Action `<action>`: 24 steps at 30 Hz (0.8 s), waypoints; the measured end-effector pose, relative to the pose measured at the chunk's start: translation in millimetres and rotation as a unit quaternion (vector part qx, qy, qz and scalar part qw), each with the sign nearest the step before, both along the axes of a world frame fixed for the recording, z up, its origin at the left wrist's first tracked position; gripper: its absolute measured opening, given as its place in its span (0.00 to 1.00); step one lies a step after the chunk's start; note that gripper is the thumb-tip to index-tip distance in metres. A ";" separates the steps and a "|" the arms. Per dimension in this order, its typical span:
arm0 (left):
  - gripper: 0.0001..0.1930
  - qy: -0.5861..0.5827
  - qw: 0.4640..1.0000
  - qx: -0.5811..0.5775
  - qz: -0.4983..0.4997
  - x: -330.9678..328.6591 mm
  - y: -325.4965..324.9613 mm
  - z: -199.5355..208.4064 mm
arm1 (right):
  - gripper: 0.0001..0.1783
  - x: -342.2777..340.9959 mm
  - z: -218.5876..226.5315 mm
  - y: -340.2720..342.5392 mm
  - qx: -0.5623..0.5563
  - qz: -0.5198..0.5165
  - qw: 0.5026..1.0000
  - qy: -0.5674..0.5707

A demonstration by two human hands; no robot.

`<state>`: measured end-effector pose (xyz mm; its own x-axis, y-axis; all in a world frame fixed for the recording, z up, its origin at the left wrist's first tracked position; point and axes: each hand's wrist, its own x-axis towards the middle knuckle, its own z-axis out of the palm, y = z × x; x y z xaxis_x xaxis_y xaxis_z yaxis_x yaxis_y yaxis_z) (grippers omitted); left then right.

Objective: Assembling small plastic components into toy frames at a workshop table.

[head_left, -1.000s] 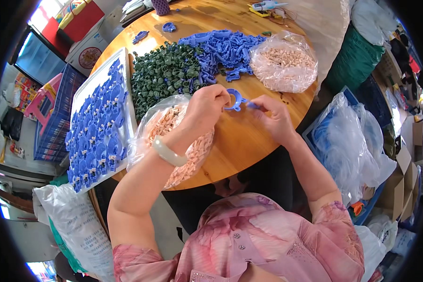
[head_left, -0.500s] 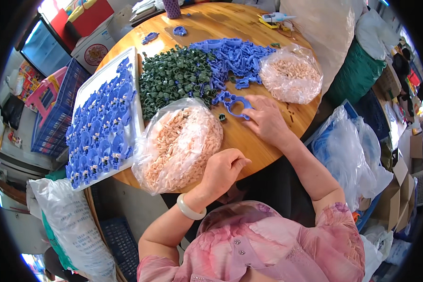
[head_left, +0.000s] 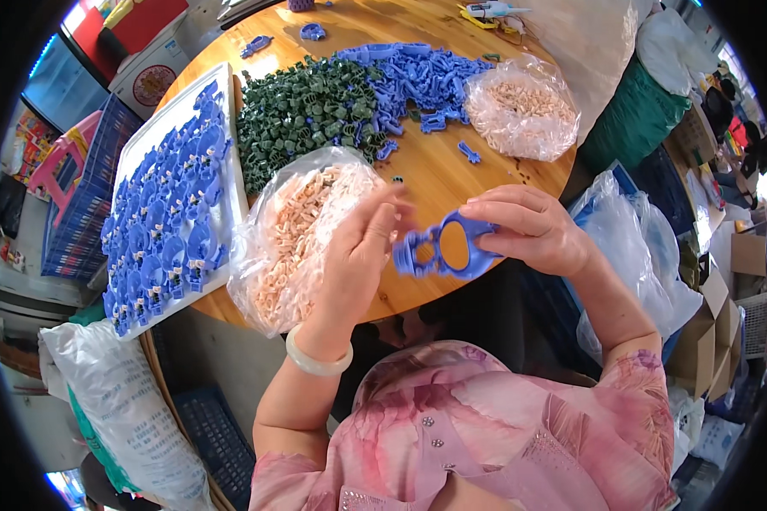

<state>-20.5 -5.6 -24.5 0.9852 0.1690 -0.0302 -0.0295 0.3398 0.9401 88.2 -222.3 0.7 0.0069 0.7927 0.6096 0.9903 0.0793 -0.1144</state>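
Note:
My right hand [head_left: 533,230] holds a blue plastic piece [head_left: 430,262] by its large round ring, raised above the table's near edge. The piece narrows to smaller openwork at its left end. Close to that end is my left hand [head_left: 358,251], beside a clear bag of small pale peach plastic parts [head_left: 290,255]. Its fingers are smeared by motion, so their grip cannot be made out. Behind lie a heap of dark green parts [head_left: 307,111] and a heap of blue plastic parts [head_left: 435,81]. A loose small blue part [head_left: 469,152] rests on the wood.
On the left, a white tray [head_left: 240,183] bears rows of blue pieces with small figures. A second bag of pale parts [head_left: 520,106] sits on the round wooden table [head_left: 520,175] at right. Blue crates [head_left: 94,204] stand left, plastic sacks [head_left: 635,255] right.
My right hand has lifted the blue piece off the table and brought it nearer to me. My left hand has moved forward and up toward it. The view has shifted slightly.

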 end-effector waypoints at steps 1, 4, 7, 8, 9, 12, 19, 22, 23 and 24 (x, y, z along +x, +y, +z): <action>0.18 0.053 0.989 -0.086 -0.107 -4.2 -1.0 5.9 | 0.12 -0.3 3.1 1.7 0.009 0.019 1.000 -0.011; 0.26 0.084 0.933 -0.197 -0.291 -12.3 -13.5 -11.1 | 0.12 -1.9 7.0 7.2 -0.012 0.041 0.998 -0.049; 0.27 0.091 0.928 -0.231 -0.279 -21.7 -21.9 -26.9 | 0.11 -0.2 0.8 13.9 -0.044 0.049 0.994 -0.084; 0.26 0.105 0.903 -0.296 -0.294 -23.9 -21.4 -27.6 | 0.11 1.9 -5.3 15.8 -0.035 0.050 0.996 -0.066; 0.25 0.117 0.874 -0.358 -0.307 -26.0 -20.7 -28.1 | 0.10 3.5 -8.3 18.0 -0.026 0.051 0.997 -0.048; 0.25 0.064 0.889 -0.352 -0.287 -33.0 -16.7 -44.8 | 0.11 3.5 -8.8 30.8 -0.045 0.058 0.997 0.027; 0.26 0.022 0.930 -0.346 -0.125 -51.1 -14.0 -44.3 | 0.13 33.0 -34.0 76.0 -0.027 -0.129 0.911 0.391; 0.28 -0.018 0.942 -0.312 -0.122 -51.0 -13.7 -49.3 | 0.09 50.3 -59.6 91.9 -0.056 -0.067 0.977 0.196; 0.29 -0.012 0.947 -0.306 -0.100 -50.6 -12.6 -50.1 | 0.09 52.0 -65.1 94.4 -0.077 -0.055 0.989 0.115; 0.30 -0.005 0.950 -0.301 -0.078 -50.0 -11.5 -50.8 | 0.08 53.3 -70.0 93.7 -0.068 -0.074 0.987 0.125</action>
